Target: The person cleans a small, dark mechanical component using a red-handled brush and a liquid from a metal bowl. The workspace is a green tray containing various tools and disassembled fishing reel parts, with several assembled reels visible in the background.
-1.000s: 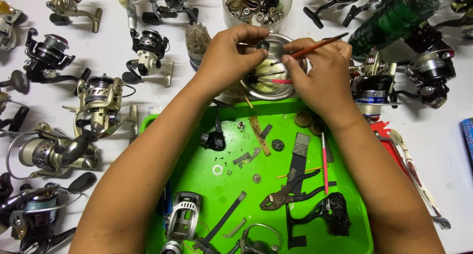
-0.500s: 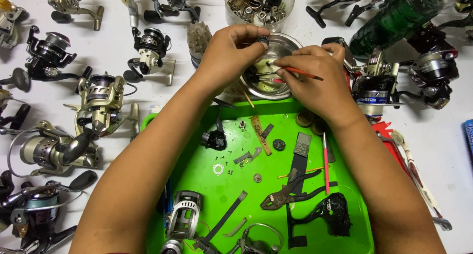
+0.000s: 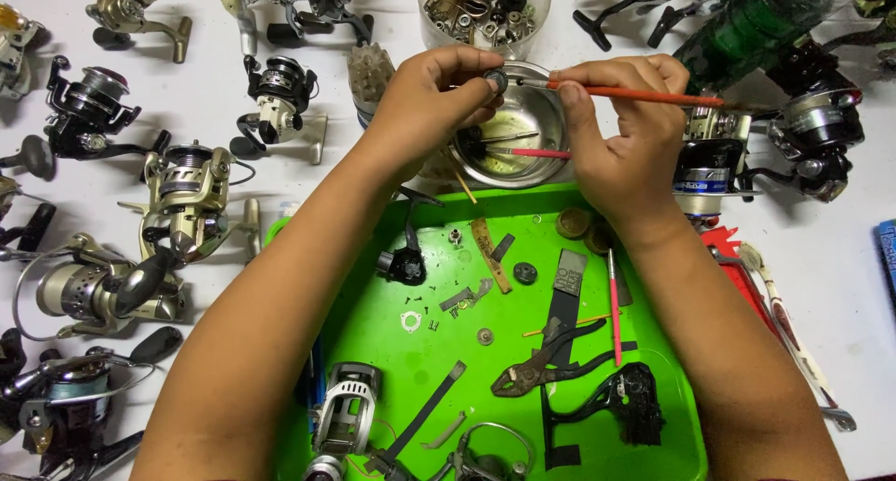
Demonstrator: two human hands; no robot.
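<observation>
- Along the left edge of the white worktop [image 3: 233,89] we see fishing reels [image 3: 187,196] laid out in loose rows, handles jutting out, seemingly parked clear of the working area.
- At the near edge sits a green tray [image 3: 373,332], which looks to be there to corral loose pieces: a silver reel body [image 3: 343,408], washers, screws, dark pliers [image 3: 541,369] and a black reel frame [image 3: 630,406].
- Our left hand [image 3: 425,103] hovers over the far side of the tray, its fingers [image 3: 467,70] pinching a small dark round part [image 3: 496,80] directly above a metal bowl [image 3: 541,154], probably so any drips fall back in.
- The bowl stands just beyond the tray's far edge and holds a yellowish liquid, with a second red-handled brush [image 3: 532,152] resting in it.
- Our right hand [image 3: 625,136] meets the left over the bowl, its fingers [image 3: 569,94] pressed together around a thin orange-handled brush [image 3: 644,95], bristle end touching the part.
- A clear jar of small parts [image 3: 481,14] stands at the far edge.
- More reels [image 3: 812,126] crowd the far right corner.
</observation>
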